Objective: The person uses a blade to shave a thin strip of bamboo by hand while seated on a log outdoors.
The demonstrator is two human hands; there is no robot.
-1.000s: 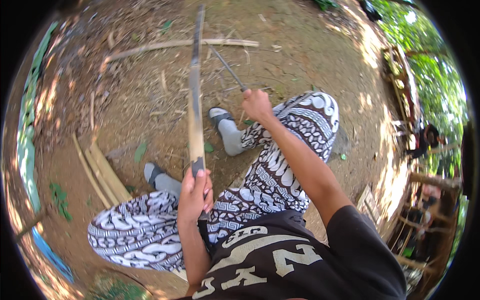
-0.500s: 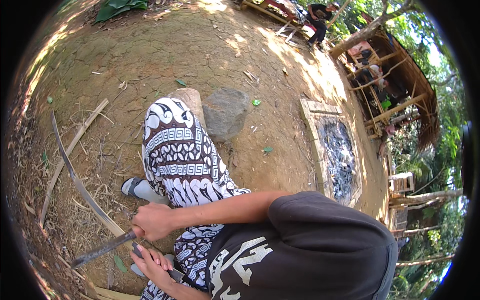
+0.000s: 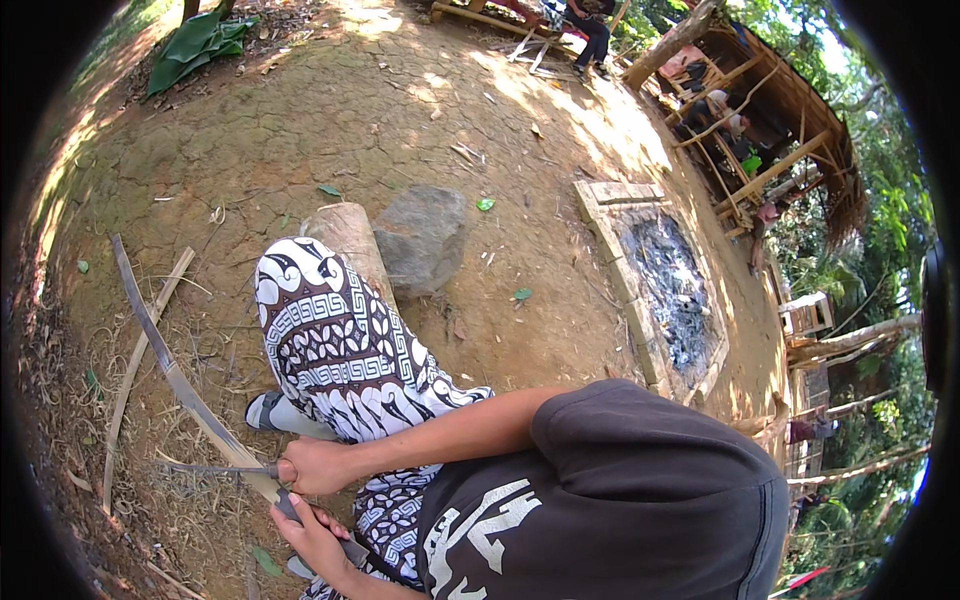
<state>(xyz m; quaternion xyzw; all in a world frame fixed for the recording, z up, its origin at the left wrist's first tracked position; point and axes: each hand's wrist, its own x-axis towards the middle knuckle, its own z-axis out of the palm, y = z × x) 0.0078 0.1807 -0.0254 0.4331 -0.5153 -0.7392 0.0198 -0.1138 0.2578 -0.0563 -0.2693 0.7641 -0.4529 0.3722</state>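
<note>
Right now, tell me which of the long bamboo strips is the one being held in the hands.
The darker curved strip that sweeps from the upper left down into both hands, right hand and left hand. The paler strip lies loose on the dirt beside it, untouched.

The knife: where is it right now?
In the head view, low on the left: the knife is in the right hand, its blade crossing the bamboo strip that the left hand grips.

Cracked, bare earth ground [image 3: 330, 110] fills the frame, dappled with sunlight at the top. A grey rock [image 3: 425, 238] sits at centre beside a log stump [image 3: 345, 235]. At right lies a stone-edged ash pit [image 3: 668, 290]. A bamboo shelter [image 3: 775, 120] stands upper right, and green leaves [image 3: 195, 45] lie upper left.
</note>
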